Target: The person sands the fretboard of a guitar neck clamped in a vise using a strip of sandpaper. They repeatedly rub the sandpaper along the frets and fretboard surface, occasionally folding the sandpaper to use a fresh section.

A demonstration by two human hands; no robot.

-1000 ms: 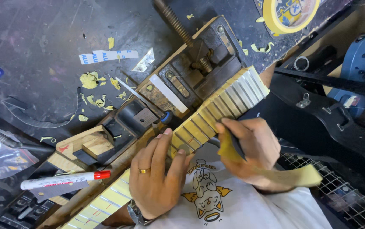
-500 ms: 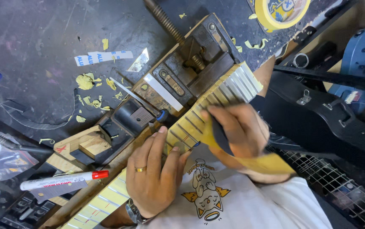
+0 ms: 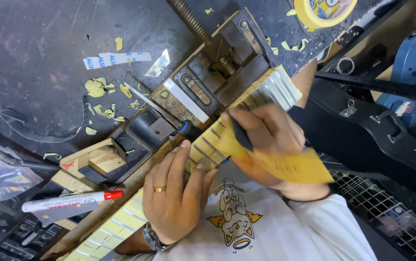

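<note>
1. The guitar neck is laid across the bench from 7 o'clock to 1 o'clock; its far end is held in the vise; it is judged stiff, fairly light, and best steadied along its edges.
2. The left hand is pressed flat on the frets, fingers spread, nothing grasped.
3. The right hand is closed on a dark tool with a yellow strip; this is judged thin and limp.
4. A red-capped marker is seen at 9 o'clock.

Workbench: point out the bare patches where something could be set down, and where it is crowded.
Bare dark workbench at upper left, above the white label strip and yellow tape scraps. Crowded: the vise, the taped fretboard under both hands, and the marker among lower-left clutter.
</note>
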